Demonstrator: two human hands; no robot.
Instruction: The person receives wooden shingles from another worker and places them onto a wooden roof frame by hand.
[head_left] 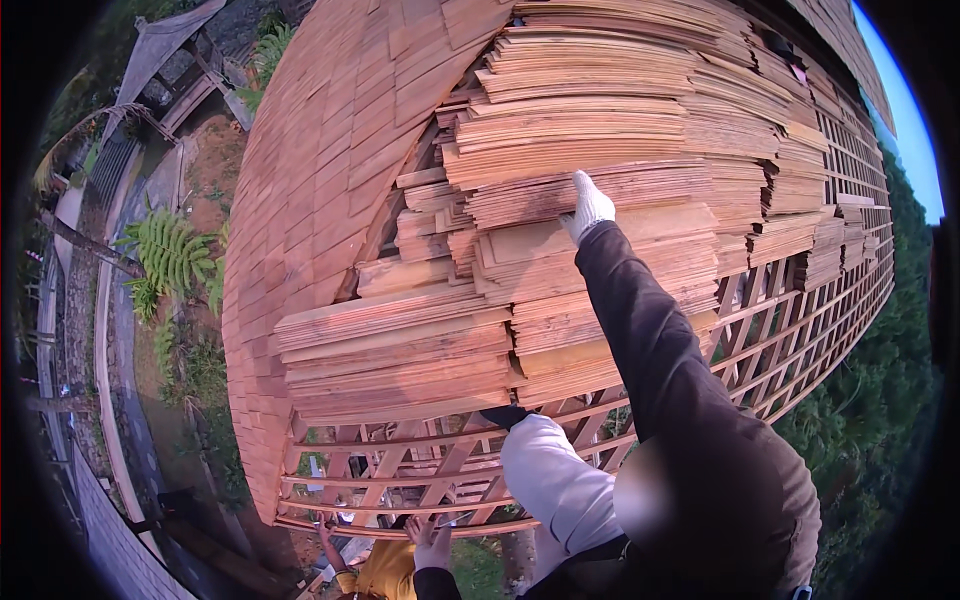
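Note:
My right hand (592,208), in a white knitted glove, reaches far forward to a bundle of thin wooden shingles (520,200). Its thumb and fingers press against the edges of the bundle, closed on it. Around it, more shingle stacks (570,125) lie in overlapping rows up the roof slope. Below is another thick stack (400,350). At the lower edge, my gloved left hand (432,548) is open, fingers apart, near the lowest batten. No object shows clearly in it.
Finished shingle roofing (350,120) rises at the left. Open wooden battens (400,465) with gaps run below and right of the stacks; my leg (560,480) is braced there. Beneath the roof edge, a person in yellow (385,572) raises a bare hand (325,530). Ground lies far below.

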